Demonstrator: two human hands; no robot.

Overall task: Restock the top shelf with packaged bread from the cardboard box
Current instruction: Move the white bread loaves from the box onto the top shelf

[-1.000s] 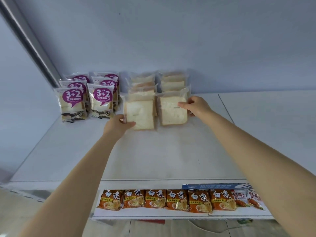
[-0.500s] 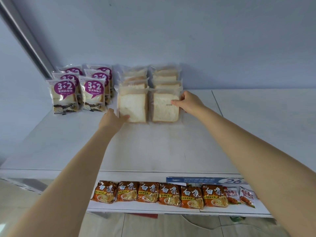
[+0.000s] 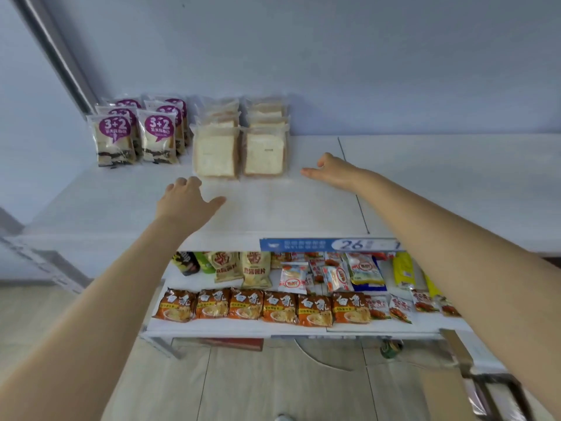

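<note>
Two rows of clear-wrapped white bread stand on the white top shelf (image 3: 273,208) against the wall; the front packs are the left one (image 3: 216,154) and the right one (image 3: 264,153). My left hand (image 3: 185,200) hovers just in front of the left pack, fingers relaxed and holding nothing. My right hand (image 3: 332,171) is to the right of the right pack, fingers loosely spread, also holding nothing. Neither hand touches the bread. A corner of the cardboard box (image 3: 440,390) shows at the bottom right.
Purple-labelled "3+2" bread packs (image 3: 136,138) stand in two rows at the shelf's far left. On the lower shelf lie orange noodle packs (image 3: 261,306) and mixed snack bags (image 3: 334,268). A blue price strip (image 3: 331,245) runs along the top shelf's front edge.
Both hands let go of the front bread packs and pulled back toward me. The two packs stay upright in their rows. The camera tilted down, showing more of the lower shelf.
</note>
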